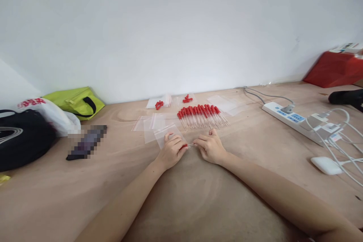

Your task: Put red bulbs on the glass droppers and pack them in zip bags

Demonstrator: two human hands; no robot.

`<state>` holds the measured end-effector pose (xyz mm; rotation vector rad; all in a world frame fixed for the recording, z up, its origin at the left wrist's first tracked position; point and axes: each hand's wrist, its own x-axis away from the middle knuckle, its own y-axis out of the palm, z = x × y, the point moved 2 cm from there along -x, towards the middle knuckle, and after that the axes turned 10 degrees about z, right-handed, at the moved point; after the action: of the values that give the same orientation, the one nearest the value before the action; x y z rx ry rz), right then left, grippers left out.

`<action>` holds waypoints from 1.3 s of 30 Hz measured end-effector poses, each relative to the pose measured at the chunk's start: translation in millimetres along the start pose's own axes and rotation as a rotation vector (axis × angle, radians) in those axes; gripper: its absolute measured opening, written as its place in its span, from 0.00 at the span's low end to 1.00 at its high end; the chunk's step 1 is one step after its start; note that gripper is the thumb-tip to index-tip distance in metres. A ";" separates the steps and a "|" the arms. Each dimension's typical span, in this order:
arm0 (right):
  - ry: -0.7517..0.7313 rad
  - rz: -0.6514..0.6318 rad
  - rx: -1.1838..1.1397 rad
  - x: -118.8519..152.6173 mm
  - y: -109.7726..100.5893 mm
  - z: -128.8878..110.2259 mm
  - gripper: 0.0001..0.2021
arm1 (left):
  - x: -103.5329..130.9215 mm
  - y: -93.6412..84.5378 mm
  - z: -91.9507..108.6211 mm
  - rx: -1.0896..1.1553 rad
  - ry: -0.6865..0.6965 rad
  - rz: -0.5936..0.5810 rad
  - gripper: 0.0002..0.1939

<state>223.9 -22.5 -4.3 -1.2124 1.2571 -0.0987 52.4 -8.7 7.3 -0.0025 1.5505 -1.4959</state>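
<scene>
Between my two hands lies a thin dropper (191, 145) with a red rubber bulb and a clear, narrow tube. My left hand (172, 151) pinches its red end, and my right hand (212, 148) pinches the tube from the other side. Just beyond them, a row of several red-bulbed droppers (200, 115) lies side by side on the table, tubes toward me. Clear zip bags (154, 124) lie flat behind and beside my left hand. Farther back are two small groups of loose red bulbs (159, 104), near more clear bags.
At the right are a white power strip (292, 119) with plugs and cables, and a white charger (326, 165). A blurred phone-like object (87, 142), a black bag (27, 138) and a yellow-green bag (76, 102) lie left. A red bag (334, 69) stands far right by the wall.
</scene>
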 end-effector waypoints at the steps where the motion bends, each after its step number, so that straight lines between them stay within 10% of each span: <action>1: 0.002 -0.006 -0.007 -0.2 0.0 -0.6 0.11 | -0.2 -0.4 0.9 0.016 0.002 -0.004 0.09; 32: -0.009 0.038 -0.089 -3.4 -2.2 -5.1 0.10 | -0.3 -14.1 -9.7 0.028 -0.047 0.126 0.14; 39: 0.177 0.118 0.072 -3.8 1.3 7.4 0.10 | 4.9 -5.7 -22.0 -0.212 -0.273 0.135 0.24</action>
<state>227.4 -14.8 -3.9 -1.0825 1.4641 -0.1662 33.2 4.0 4.4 -0.2128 1.4487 -1.1683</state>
